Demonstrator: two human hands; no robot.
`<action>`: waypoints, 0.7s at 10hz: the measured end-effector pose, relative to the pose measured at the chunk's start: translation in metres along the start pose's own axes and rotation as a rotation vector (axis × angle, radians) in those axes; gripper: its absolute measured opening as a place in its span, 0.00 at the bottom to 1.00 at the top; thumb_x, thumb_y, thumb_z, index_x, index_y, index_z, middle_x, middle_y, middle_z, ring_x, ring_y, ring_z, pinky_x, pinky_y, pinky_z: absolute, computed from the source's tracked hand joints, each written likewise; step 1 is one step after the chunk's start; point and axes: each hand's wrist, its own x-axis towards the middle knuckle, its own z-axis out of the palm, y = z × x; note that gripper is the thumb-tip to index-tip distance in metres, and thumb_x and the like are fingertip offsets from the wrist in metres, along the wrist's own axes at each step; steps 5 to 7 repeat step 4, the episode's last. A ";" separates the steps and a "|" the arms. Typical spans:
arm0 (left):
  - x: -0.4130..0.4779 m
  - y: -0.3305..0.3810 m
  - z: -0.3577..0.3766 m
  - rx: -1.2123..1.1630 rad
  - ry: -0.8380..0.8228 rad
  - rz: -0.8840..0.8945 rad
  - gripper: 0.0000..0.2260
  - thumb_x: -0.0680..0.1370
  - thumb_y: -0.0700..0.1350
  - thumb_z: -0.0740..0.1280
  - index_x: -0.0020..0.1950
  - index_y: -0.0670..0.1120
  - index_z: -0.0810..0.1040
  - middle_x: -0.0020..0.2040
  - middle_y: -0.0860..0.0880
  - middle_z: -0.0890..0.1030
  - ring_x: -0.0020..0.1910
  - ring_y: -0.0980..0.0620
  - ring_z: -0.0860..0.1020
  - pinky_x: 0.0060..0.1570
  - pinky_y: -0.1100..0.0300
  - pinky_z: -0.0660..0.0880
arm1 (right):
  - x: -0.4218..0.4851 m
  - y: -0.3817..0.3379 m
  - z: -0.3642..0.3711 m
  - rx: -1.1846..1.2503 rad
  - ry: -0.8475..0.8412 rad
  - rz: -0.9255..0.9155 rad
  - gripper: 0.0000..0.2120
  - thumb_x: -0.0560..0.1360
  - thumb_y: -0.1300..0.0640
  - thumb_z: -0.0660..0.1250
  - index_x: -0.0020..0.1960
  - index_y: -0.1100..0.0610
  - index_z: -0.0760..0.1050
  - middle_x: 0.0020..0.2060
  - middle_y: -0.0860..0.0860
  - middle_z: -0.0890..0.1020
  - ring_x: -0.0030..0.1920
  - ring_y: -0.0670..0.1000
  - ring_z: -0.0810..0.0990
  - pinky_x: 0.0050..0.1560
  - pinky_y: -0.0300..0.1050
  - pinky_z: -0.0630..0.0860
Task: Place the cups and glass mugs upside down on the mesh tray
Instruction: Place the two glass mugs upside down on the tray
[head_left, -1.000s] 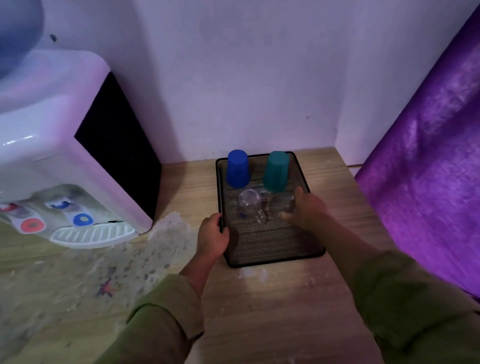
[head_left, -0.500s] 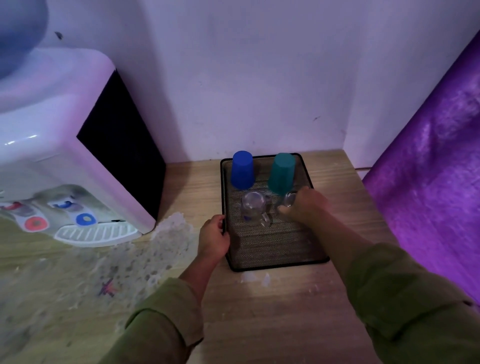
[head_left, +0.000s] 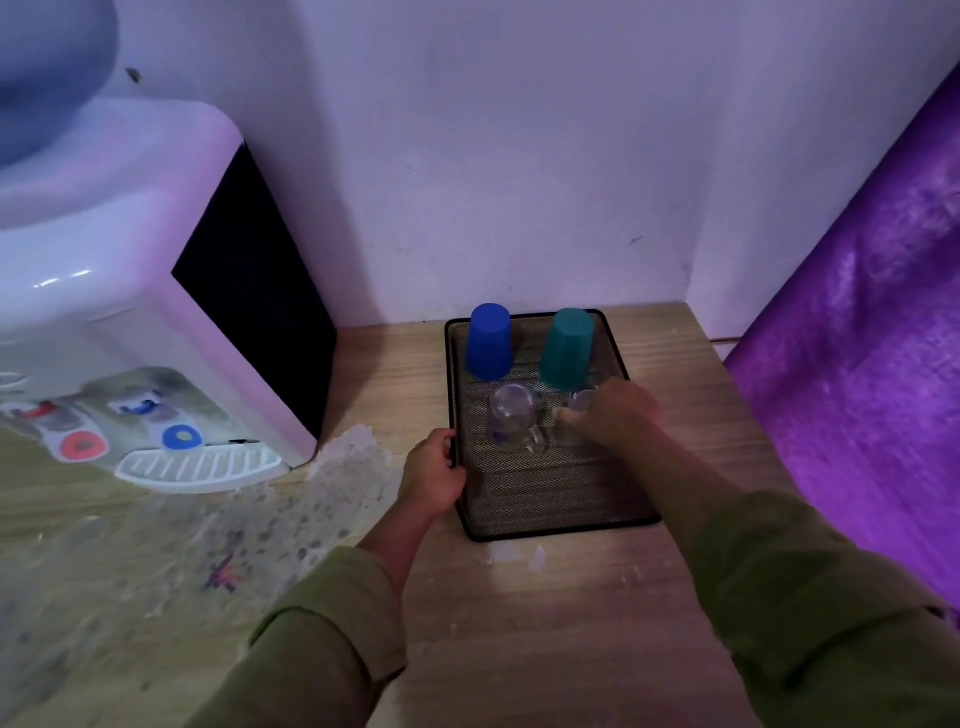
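Observation:
A black mesh tray (head_left: 561, 499) lies on the wooden table in the corner. At its back stand a blue cup (head_left: 489, 343) and a teal cup (head_left: 569, 348), both upside down. In front of the blue cup a glass mug (head_left: 511, 418) stands upside down, handle toward me. A second glass mug (head_left: 574, 415) stands on the tray in front of the teal cup, with my right hand (head_left: 615, 415) closed around it and hiding most of it. My left hand (head_left: 434, 475) grips the tray's left rim.
A white water dispenser (head_left: 130, 312) with red and blue taps fills the left side. A worn patterned mat (head_left: 156, 545) covers the table's left part. A purple curtain (head_left: 857, 364) hangs at the right. White walls close the corner behind the tray.
My right hand with the second mug has stayed at the tray's right middle, shifting only slightly. The left hand keeps hold of the rim. The camera has tilted a little.

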 end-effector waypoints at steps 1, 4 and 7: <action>0.000 0.000 -0.009 0.057 -0.080 -0.018 0.24 0.73 0.38 0.68 0.68 0.44 0.69 0.59 0.41 0.79 0.54 0.45 0.79 0.49 0.61 0.73 | -0.003 -0.005 -0.007 0.066 0.051 0.072 0.30 0.68 0.31 0.63 0.52 0.58 0.78 0.44 0.55 0.80 0.49 0.56 0.80 0.43 0.44 0.73; -0.007 0.020 -0.075 0.194 0.004 0.062 0.14 0.74 0.44 0.66 0.59 0.43 0.77 0.56 0.42 0.81 0.54 0.44 0.79 0.53 0.57 0.73 | -0.027 -0.045 -0.059 0.080 0.148 0.162 0.30 0.70 0.34 0.63 0.57 0.60 0.73 0.39 0.53 0.73 0.39 0.53 0.72 0.35 0.43 0.67; -0.007 0.020 -0.075 0.194 0.004 0.062 0.14 0.74 0.44 0.66 0.59 0.43 0.77 0.56 0.42 0.81 0.54 0.44 0.79 0.53 0.57 0.73 | -0.027 -0.045 -0.059 0.080 0.148 0.162 0.30 0.70 0.34 0.63 0.57 0.60 0.73 0.39 0.53 0.73 0.39 0.53 0.72 0.35 0.43 0.67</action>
